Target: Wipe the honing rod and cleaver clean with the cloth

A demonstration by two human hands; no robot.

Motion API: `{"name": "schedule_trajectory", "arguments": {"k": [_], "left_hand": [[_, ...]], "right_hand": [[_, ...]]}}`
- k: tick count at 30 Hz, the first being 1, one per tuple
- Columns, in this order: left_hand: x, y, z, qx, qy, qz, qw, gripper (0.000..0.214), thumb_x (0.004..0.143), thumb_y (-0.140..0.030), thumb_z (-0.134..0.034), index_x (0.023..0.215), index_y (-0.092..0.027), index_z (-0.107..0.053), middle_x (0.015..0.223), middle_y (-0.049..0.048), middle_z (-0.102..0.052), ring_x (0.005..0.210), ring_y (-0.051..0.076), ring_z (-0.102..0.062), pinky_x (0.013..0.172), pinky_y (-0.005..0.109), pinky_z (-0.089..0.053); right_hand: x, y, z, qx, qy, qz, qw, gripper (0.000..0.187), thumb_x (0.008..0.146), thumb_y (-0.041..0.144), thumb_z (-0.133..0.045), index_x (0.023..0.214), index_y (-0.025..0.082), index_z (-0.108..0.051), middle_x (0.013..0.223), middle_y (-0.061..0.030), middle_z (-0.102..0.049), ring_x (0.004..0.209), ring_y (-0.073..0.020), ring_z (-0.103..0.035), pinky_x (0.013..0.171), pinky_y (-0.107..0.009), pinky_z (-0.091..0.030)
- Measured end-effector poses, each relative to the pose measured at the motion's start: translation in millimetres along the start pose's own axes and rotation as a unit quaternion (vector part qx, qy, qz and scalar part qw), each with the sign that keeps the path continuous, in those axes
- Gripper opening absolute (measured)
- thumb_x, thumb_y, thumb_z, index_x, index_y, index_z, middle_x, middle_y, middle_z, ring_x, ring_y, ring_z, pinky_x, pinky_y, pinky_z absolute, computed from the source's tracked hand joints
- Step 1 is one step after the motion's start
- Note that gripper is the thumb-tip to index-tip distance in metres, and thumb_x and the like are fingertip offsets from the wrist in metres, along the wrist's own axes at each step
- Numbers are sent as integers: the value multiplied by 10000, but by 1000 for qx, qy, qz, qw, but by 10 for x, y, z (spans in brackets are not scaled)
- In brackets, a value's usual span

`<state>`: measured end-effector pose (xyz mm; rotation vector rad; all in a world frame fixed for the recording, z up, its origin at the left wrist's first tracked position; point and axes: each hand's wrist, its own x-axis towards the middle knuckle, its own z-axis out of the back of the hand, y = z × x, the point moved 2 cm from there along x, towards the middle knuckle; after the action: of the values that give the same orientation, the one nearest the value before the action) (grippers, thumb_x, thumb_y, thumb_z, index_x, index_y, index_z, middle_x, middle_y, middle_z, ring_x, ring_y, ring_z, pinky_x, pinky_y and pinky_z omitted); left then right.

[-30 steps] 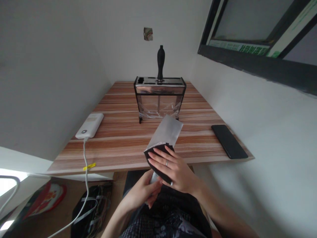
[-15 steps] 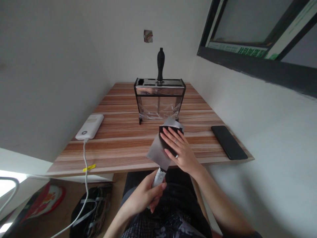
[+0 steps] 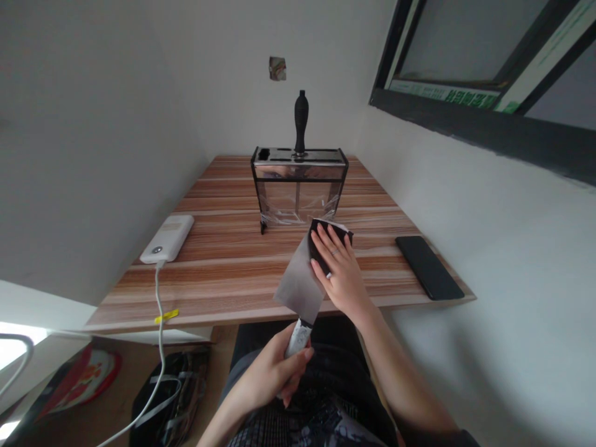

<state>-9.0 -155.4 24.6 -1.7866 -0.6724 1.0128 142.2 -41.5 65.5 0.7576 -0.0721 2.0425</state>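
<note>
A wide-bladed cleaver (image 3: 298,282) slants up and away over the table's front edge. Its pale, worn handle (image 3: 298,337) is wrapped in the fingers of my left hand (image 3: 277,366). My right hand (image 3: 342,270) presses a black piece of sandpaper (image 3: 318,248) with a whitish edge flat against the upper right of the blade, its fingers stretched over it and a ring on one of them. The far end of the blade is hidden under the sandpaper and hand. Behind them stands a clear-sided knife holder (image 3: 300,172) with a dark-handled tool (image 3: 302,121) upright in it.
On the wood-grain table (image 3: 223,248), a white power bank (image 3: 168,239) with a cable (image 3: 161,323) lies left and a black phone (image 3: 428,267) right. Yellow tape (image 3: 166,316) is at the front edge. Walls close in both sides; a bag (image 3: 172,391) sits below left.
My right hand and the sandpaper have slid up and slightly right along the blade, baring more of its middle and covering its far end. My left hand keeps its hold.
</note>
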Motion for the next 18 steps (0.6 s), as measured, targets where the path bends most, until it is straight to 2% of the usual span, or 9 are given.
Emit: {"name": "schedule_trajectory", "arguments": {"k": [11,14,18], "left_hand": [[41,42,37,-18,-12,-10,1000,376,828,-509,-588,902,-183,-417,493,-117,-409,320,25,-321,318,131,-317],[41,64,63,-18,-41,-3,999,411,803,-518,-605,932,-178,-414,484,-118,-428,315,31,-330,323,145,-328],[31,107,103,-6,-84,1,996,371,783,-484,-625,840,-191,-406,448,-112,-429,319,45,-367,326,150,-307]], "right_hand": [[-318,389,65,30,98,87,991,530,961,272,-372,1474,187,-267,1538,-45,-278,1443,-221,-178,1172,-508,-191],[-379,504,92,49,124,127,983,515,959,269,-377,1461,179,-300,1530,-34,-297,1441,-214,-187,1177,-491,-195],[-432,615,123,73,152,184,968,502,954,273,-396,1443,174,-337,1520,-11,-322,1437,-186,-198,1186,-450,-199]]}}
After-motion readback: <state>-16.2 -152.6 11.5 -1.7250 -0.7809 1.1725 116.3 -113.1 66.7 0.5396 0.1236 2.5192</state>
